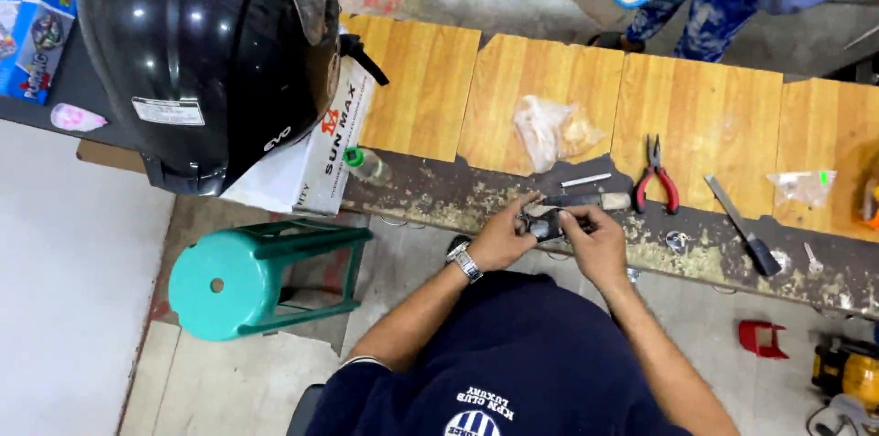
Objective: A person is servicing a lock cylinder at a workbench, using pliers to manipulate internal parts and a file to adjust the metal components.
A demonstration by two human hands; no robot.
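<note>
Hands meeting at the worn front edge of a wooden workbench (549, 79): left hand (504, 234), wristwatch (465, 264) on the wrist, and right hand (595, 239) both pinched shut around a small dark object (542, 228) held between the fingertips, just above the bench edge. Too small to identify; apparently rigid and light, best gripped by its ends, easily dropped. Just beyond the fingers, a slim grey tool (586, 201) lying flat. Right of the hands, red-handled pliers (656, 181), then a black-handled chisel (740, 223) and a small clear bag (804, 187). Beyond the hands, a crumpled clear plastic bag (552, 132). Left of the hands, a white rectangular box (316, 166) with red-and-black print, a glossy black helmet (206, 60) resting on top; further left, blue printed packages (32, 28). Below left, a teal plastic stool (243, 276). Far side of the bench, another person's blue patterned trousers (700, 5).
</note>
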